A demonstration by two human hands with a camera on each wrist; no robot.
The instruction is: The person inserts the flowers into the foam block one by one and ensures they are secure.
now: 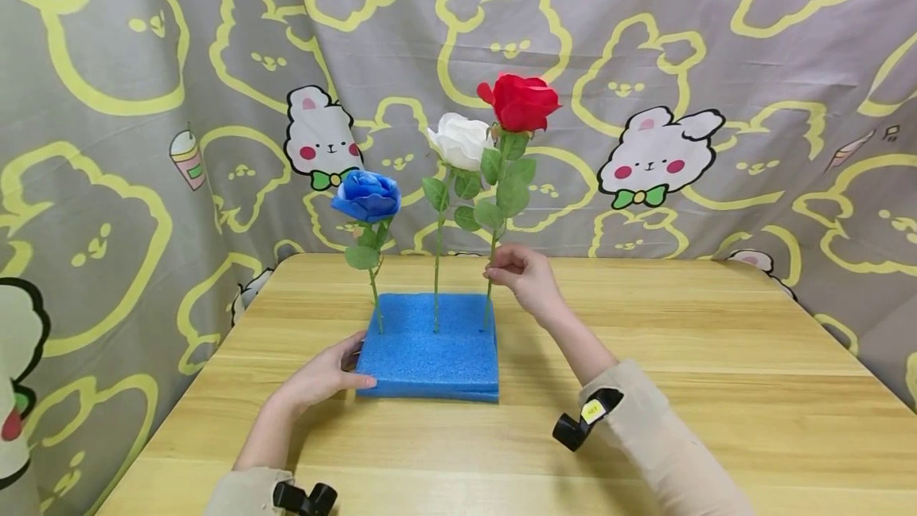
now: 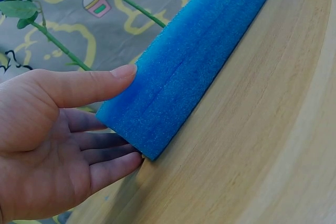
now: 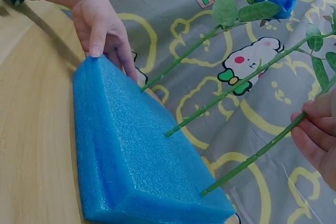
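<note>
Three artificial roses stand in a blue foam block (image 1: 430, 361): a blue rose (image 1: 367, 197) at the left, a white rose (image 1: 462, 142) in the middle and a red rose (image 1: 523, 102) at the right. My right hand (image 1: 526, 277) pinches the red rose's green stem between thumb and fingers, above the foam; the stem's lower end meets the block in the right wrist view. At the block's left front corner, my left hand (image 2: 68, 135) touches the foam, thumb on its front upper edge and fairly straight fingers against the left side. Some left fingertips are hidden behind the foam.
The block lies on a light wooden table (image 1: 688, 404). Behind and to the left hangs a grey curtain (image 1: 401, 46) with yellow outlines and cartoon rabbits. Both sleeves carry black wrist mounts, one of them the right mount (image 1: 587, 420).
</note>
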